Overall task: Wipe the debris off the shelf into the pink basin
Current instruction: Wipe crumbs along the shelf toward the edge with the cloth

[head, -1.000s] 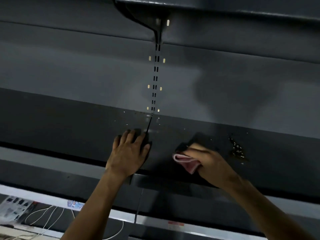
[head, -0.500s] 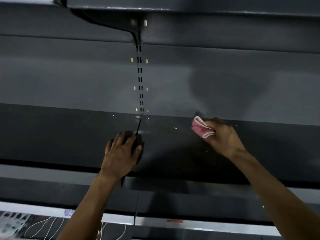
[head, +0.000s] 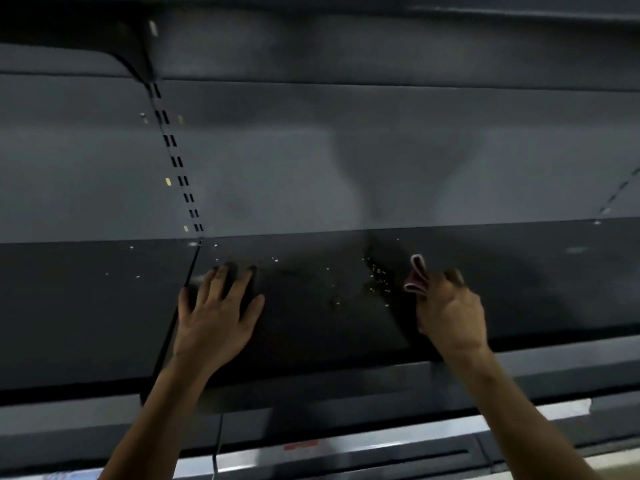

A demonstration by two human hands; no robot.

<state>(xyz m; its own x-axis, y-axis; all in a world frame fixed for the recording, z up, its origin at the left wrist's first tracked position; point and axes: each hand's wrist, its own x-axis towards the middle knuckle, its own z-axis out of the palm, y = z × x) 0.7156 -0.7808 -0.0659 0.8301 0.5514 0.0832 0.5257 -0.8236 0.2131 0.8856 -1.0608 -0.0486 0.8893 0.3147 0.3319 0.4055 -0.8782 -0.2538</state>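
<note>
Now one cloth (head: 416, 276) in right hand (head: 450, 315); left hand (head: 216, 318) flat.

The left forearm (head: 152, 410) rises from the lower left and the right forearm (head: 519, 410) from the lower right, both bare. The left hand (head: 218, 317) lies palm down, fingers straight and spread, flat on the shelf (head: 86, 306). The right hand (head: 450, 311) is curled, its back to the camera, gripping a pink cloth (head: 416, 276) that sticks out above its fingers.
</note>
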